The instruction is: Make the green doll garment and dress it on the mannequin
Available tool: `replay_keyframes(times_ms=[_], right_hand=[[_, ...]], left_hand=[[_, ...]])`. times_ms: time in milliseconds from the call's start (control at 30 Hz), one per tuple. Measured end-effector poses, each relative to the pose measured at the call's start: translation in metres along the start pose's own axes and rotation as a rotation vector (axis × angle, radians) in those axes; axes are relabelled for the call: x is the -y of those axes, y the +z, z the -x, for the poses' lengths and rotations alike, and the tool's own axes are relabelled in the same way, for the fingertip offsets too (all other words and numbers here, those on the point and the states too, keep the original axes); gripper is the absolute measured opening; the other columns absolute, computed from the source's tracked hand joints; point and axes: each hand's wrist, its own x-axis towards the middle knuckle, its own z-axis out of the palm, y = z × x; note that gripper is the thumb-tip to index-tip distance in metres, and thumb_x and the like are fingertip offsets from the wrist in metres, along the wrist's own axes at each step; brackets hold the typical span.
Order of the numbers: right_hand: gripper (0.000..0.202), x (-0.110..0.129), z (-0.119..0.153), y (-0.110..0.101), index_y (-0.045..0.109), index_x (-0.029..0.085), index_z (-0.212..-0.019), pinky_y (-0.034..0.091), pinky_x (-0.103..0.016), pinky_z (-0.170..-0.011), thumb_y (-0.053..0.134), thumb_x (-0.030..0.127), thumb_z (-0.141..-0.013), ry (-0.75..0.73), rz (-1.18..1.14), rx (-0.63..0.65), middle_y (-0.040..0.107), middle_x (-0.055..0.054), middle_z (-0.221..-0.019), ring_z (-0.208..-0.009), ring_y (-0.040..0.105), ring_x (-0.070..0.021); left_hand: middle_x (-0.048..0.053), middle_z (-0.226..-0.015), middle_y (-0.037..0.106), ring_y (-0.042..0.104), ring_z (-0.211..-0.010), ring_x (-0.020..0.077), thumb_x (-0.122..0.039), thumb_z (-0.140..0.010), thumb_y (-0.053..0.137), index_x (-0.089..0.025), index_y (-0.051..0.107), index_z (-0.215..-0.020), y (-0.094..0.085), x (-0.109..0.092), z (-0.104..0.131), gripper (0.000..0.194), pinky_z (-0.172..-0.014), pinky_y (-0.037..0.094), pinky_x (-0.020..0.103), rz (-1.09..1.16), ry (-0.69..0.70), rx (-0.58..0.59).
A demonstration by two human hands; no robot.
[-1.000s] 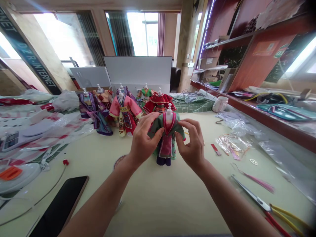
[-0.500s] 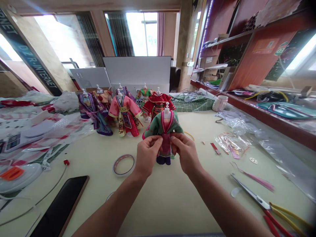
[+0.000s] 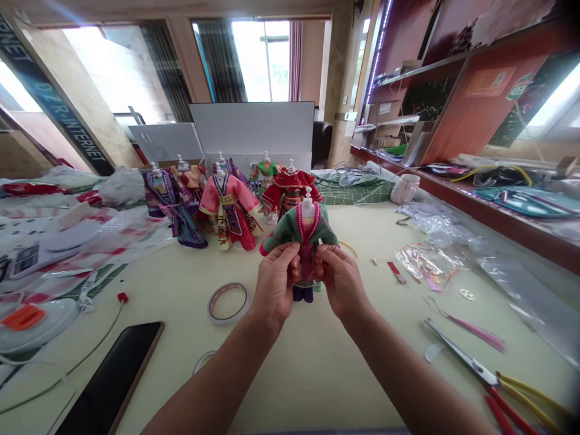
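Observation:
A headless doll form in a green and crimson robe (image 3: 309,220) stands upright in the middle, with a white peg for a neck and dark blue cloth at its foot. My left hand (image 3: 276,281) pinches the front of the robe at the waist from the left side. On the right side of the waist, my right hand (image 3: 342,281) pinches the cloth between thumb and fingers. Crimson cloth shows between the two hands. The lower front of the robe is partly hidden by my fingers.
Several dressed doll forms (image 3: 231,208) stand behind on the left. A tape roll (image 3: 209,302) and a black phone (image 3: 113,374) lie left. Scissors (image 3: 475,365), a pink tassel (image 3: 480,332), a red strip (image 3: 396,272) and plastic bags (image 3: 426,263) lie right.
My left hand has shifted slightly to the right, and its fingers have curled in closer to the waist. Both hands still pinch the robe.

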Motion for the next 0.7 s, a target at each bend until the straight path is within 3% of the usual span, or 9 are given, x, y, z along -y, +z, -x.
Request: replay_keyframes(times_ms=[167,433,700], right_hand=[[0.016,0.0016,0.0058,0.0027,0.061,0.014,-0.068,0.029,-0.021,-0.042,0.065,0.029,-0.067,0.03,0.117,0.03,0.05,0.003,-0.054,-0.043,0.038,-0.0055],[0.012,0.0001,-0.0002,0.006,0.058,0.015,-0.069,0.032,-0.02,-0.043,0.066,0.023,-0.064,0.146,-0.183,0.098,0.046,0.005,-0.054,-0.045,0.036,-0.0053],[0.018,0.0,-0.0024,0.006,0.05,0.017,-0.06,0.03,-0.022,-0.043,0.064,0.025,-0.067,0.088,-0.16,0.128,0.042,0.006,-0.051,-0.045,0.036,-0.0064]], left_hand=[[-0.006,-0.048,0.042,0.036,-0.043,0.0032,-0.019,-0.07,0.067,-0.015,0.043,-0.054,-0.0025,-0.0017,0.0003,0.029,-0.041,0.031,0.015,-0.004,-0.009,0.007],[-0.006,-0.049,0.042,0.036,-0.044,0.0037,-0.02,-0.071,0.065,-0.015,0.043,-0.053,-0.0041,-0.0026,0.0008,0.029,-0.043,0.032,0.016,-0.009,-0.042,0.069],[-0.006,-0.048,0.041,0.036,-0.042,0.0032,-0.021,-0.068,0.066,-0.015,0.043,-0.054,-0.0048,-0.0067,-0.001,0.028,-0.041,0.029,0.015,-0.035,-0.039,0.032]])
